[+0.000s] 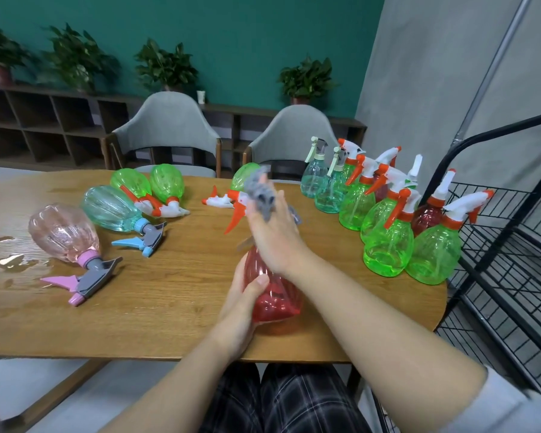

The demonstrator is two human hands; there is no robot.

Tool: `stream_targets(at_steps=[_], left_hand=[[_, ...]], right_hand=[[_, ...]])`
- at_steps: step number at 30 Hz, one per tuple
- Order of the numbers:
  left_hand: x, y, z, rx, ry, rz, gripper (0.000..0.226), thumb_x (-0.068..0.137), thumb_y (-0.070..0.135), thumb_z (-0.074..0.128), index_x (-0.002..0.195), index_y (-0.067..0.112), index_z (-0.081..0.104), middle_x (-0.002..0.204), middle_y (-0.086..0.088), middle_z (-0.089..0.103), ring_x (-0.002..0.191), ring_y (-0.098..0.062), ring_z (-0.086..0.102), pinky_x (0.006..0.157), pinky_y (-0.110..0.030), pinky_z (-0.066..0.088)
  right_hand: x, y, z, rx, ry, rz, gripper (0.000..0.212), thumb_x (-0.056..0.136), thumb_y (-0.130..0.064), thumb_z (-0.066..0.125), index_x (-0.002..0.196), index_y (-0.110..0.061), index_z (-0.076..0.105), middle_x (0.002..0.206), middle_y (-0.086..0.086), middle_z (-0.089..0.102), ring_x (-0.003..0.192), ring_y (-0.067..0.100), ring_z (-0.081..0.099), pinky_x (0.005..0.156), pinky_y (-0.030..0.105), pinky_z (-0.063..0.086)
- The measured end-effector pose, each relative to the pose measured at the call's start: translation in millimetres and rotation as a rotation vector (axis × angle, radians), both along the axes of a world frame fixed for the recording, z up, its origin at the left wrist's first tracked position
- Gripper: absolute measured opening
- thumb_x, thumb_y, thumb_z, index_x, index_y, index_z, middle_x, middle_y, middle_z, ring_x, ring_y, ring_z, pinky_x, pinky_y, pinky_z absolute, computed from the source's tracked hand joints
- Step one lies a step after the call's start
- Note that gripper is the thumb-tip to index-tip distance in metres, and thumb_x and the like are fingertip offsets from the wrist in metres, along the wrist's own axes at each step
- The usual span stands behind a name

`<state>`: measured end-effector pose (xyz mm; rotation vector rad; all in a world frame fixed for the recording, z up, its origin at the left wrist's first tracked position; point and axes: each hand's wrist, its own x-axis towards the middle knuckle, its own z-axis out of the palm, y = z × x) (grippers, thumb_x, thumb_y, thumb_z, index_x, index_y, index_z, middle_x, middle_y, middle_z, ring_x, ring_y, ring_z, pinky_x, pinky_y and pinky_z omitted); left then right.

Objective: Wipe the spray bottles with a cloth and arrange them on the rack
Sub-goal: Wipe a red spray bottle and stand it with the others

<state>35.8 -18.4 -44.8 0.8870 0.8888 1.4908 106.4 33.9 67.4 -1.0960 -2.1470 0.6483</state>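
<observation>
My left hand (242, 303) grips the body of a red spray bottle (277, 295) near the table's front edge. Over the bottle's top, my right hand (274, 232) holds a grey cloth (260, 192), blurred by motion and hiding the bottle's nozzle. Several green, teal and red bottles (388, 242) stand upright at the table's right end. On the left lie a pink bottle (64, 232), a teal one (113, 209) and two green ones (147, 184). Another green bottle (244, 179) lies behind the cloth.
A black wire rack (497, 232) stands right of the wooden table (156, 295). Water puddles (11, 260) glisten at the table's left. Two grey chairs (166, 129) sit across the table, with a low shelf and potted plants behind.
</observation>
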Motion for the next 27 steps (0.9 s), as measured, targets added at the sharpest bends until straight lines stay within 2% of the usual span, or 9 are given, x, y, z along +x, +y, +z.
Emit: stream_targets(at_steps=[1, 3, 6, 9, 12, 14, 17, 22, 27], left_hand=[[0.3, -0.3, 0.5, 0.006, 0.015, 0.014, 0.085, 0.058, 0.046, 0.073, 0.138, 0.037, 0.044, 0.132, -0.007, 0.062, 0.119, -0.032, 0.060, 0.093, -0.057, 0.050], [0.4, -0.3, -0.1, 0.021, 0.017, 0.032, 0.090, 0.060, 0.041, 0.075, 0.143, 0.033, 0.040, 0.137, -0.006, 0.059, 0.126, -0.033, 0.055, 0.103, -0.064, 0.041], [0.7, -0.7, -0.6, 0.046, 0.048, 0.037, 0.087, 0.063, 0.038, 0.076, 0.142, 0.032, 0.041, 0.135, -0.004, 0.060, 0.127, -0.032, 0.055, 0.106, -0.065, 0.038], [0.6, -3.0, -0.3, 0.089, 0.176, 0.029, 0.078, 0.066, 0.043, 0.073, 0.137, 0.034, 0.044, 0.131, 0.001, 0.063, 0.125, -0.024, 0.057, 0.107, -0.050, 0.043], [1.2, -5.2, 1.3, 0.122, 0.299, 0.015, 0.080, 0.065, 0.048, 0.071, 0.138, 0.033, 0.041, 0.129, 0.007, 0.063, 0.121, -0.011, 0.059, 0.102, -0.034, 0.048], [1.8, -6.6, 1.8, 0.141, 0.347, 0.003, 0.080, 0.066, 0.048, 0.069, 0.139, 0.032, 0.040, 0.133, 0.009, 0.059, 0.122, -0.006, 0.057, 0.101, -0.027, 0.047], [2.6, -9.8, 4.3, 0.152, 0.380, -0.018, 0.074, 0.067, 0.047, 0.068, 0.135, 0.034, 0.041, 0.126, 0.020, 0.061, 0.118, 0.002, 0.057, 0.091, -0.014, 0.046], [3.1, -13.1, 8.7, 0.176, 0.407, -0.058, 0.076, 0.069, 0.048, 0.066, 0.138, 0.031, 0.038, 0.133, 0.015, 0.055, 0.119, 0.003, 0.056, 0.091, -0.012, 0.045], [2.8, -13.7, 10.6, 0.173, 0.433, -0.070, 0.074, 0.070, 0.049, 0.066, 0.138, 0.034, 0.039, 0.136, 0.014, 0.054, 0.122, 0.000, 0.055, 0.096, -0.016, 0.045]], right_hand=[[-3.2, 3.1, -0.8, 0.042, -0.202, 0.011, 0.058, 0.101, -0.053, 0.016, 0.151, -0.038, -0.009, 0.161, -0.009, -0.005, 0.147, 0.014, -0.009, 0.117, 0.043, -0.003], [-5.5, 7.0, 1.2, 0.073, -0.422, 0.008, 0.059, 0.100, -0.052, 0.018, 0.149, -0.040, -0.014, 0.160, -0.008, -0.017, 0.146, 0.018, -0.019, 0.117, 0.053, -0.008], [-9.2, 14.1, 3.5, 0.116, -0.465, -0.025, 0.064, 0.099, -0.056, 0.021, 0.151, -0.036, -0.010, 0.161, -0.001, -0.004, 0.148, 0.025, -0.004, 0.117, 0.056, -0.001], [-12.3, 23.6, 5.9, 0.213, -0.405, -0.119, 0.062, 0.096, -0.060, 0.023, 0.148, -0.026, 0.021, 0.142, 0.009, 0.039, 0.130, 0.030, 0.036, 0.110, 0.055, 0.026], [-8.7, 34.4, 14.2, 0.238, -0.224, -0.182, 0.053, 0.094, -0.063, 0.027, 0.109, -0.020, 0.052, 0.099, 0.003, 0.063, 0.091, 0.025, 0.059, 0.084, 0.041, 0.048], [-1.9, 42.4, 19.9, 0.177, -0.153, -0.171, 0.046, 0.094, -0.062, 0.033, 0.085, -0.023, 0.056, 0.082, 0.000, 0.064, 0.080, 0.024, 0.059, 0.071, 0.034, 0.045], [7.9, 44.3, 25.0, 0.127, -0.076, -0.121, 0.050, 0.093, -0.060, 0.042, 0.057, -0.025, 0.043, 0.059, -0.006, 0.052, 0.065, 0.019, 0.054, 0.060, 0.031, 0.038], [12.9, 44.1, 23.3, 0.120, -0.066, -0.198, 0.062, 0.094, -0.060, 0.038, 0.051, -0.017, 0.040, 0.052, 0.000, 0.049, 0.053, 0.019, 0.048, 0.052, 0.031, 0.035], [12.9, 40.6, 29.4, 0.104, 0.008, -0.113, 0.053, 0.093, -0.057, 0.046, 0.053, -0.023, 0.041, 0.048, -0.007, 0.048, 0.054, 0.015, 0.050, 0.056, 0.031, 0.038]])
